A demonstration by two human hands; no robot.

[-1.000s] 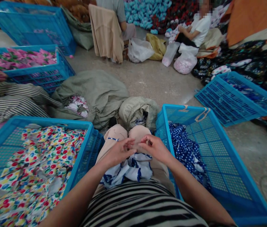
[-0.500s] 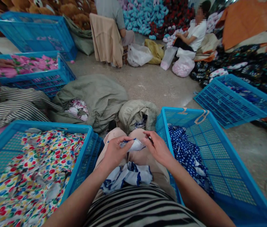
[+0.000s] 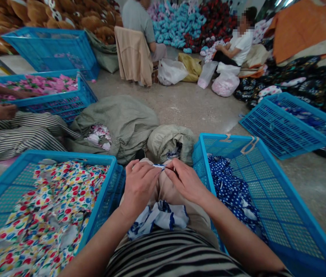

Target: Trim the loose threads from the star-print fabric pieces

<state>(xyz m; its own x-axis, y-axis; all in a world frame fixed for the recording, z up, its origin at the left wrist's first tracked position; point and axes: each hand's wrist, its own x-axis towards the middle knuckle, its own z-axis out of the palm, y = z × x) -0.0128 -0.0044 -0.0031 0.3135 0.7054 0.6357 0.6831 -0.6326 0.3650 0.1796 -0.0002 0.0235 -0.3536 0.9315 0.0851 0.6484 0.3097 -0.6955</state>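
Above my knees, my left hand and my right hand come together on a small white fabric piece with blue edging. Both hands pinch it, and most of it is hidden behind my fingers. On my lap lies a loose heap of white-and-blue fabric pieces, crumpled, close below my wrists. To my left, a blue crate holds many fabric pieces with colourful dots. At my right, another blue crate contains navy fabric pieces with white dots.
Ahead on the floor lie a large green sack and a smaller rolled-open sack. A co-worker's hand is by a crate of pink pieces at left. Another blue crate stands at right. Two people sit farther back.
My hands have drawn closer together over the fabric piece, and my left hand has turned palm down, covering more of it. The whole view has shifted slightly.
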